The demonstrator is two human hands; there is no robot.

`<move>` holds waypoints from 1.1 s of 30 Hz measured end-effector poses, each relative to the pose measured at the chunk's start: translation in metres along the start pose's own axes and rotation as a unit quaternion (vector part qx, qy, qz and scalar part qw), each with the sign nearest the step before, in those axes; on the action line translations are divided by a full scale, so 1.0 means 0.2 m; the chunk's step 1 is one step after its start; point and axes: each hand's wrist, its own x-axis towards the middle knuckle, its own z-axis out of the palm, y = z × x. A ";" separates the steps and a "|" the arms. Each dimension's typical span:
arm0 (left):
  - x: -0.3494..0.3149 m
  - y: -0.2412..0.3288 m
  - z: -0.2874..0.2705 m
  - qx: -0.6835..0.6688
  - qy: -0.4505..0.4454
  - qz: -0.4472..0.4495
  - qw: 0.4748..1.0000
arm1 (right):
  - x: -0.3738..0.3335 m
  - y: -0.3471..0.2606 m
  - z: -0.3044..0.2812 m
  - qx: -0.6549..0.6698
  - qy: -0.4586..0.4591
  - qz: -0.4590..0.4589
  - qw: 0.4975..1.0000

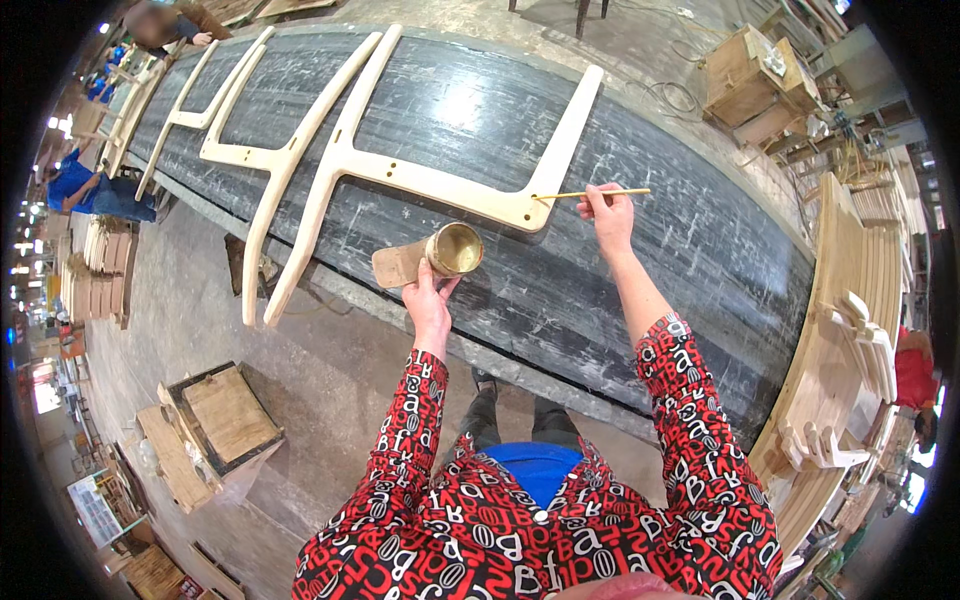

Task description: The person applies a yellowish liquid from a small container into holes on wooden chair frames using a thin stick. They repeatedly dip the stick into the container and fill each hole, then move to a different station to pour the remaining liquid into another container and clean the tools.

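The right hand [610, 215] pinches a thin stick [565, 195], its tip at a hole in the near right corner of the pale wooden frame [440, 187]. On the near side of that frame, the left hand [430, 303] grasps a jar [455, 250] beside a flat paddle [396, 266]. Left of the frame lies a similar piece [255, 156]; under the frame, the dark worktop [640, 340].

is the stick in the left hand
No, the right hand pinches the stick, while the left hand holds the jar.
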 end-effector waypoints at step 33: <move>-0.15 0.01 -0.15 -0.075 -0.033 -0.055 0.995 | -0.21 0.28 -0.10 0.317 0.013 0.158 0.935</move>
